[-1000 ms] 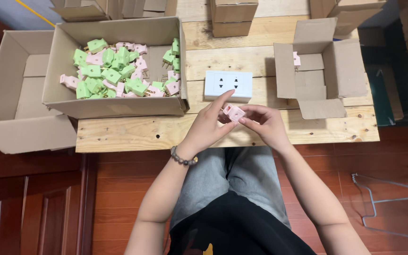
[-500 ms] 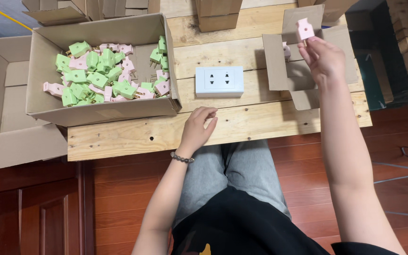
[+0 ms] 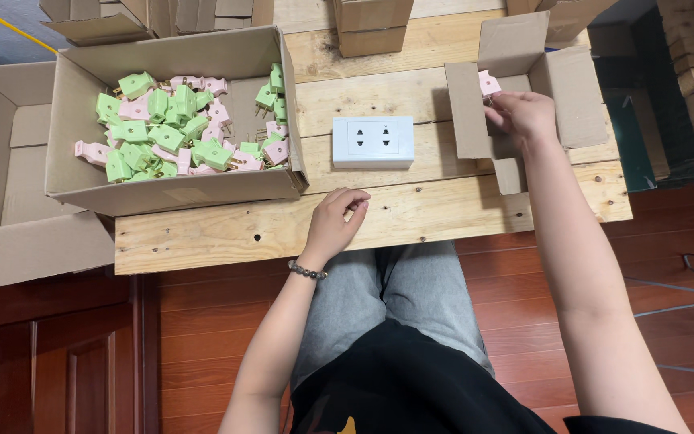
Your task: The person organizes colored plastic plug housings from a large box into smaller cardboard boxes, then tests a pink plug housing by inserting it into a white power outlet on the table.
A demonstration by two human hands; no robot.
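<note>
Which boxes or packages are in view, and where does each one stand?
Large brown carton, left: open, holds green and pink plugs.
Empty open carton, far left.
Small brown carton, right: right hand holds a pink plug over it.
Closed brown box, top.

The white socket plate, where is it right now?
In the head view the white socket plate lies flat on the wooden table, between the box of green and pink plugs on the left and the small cardboard box on the right.
</note>
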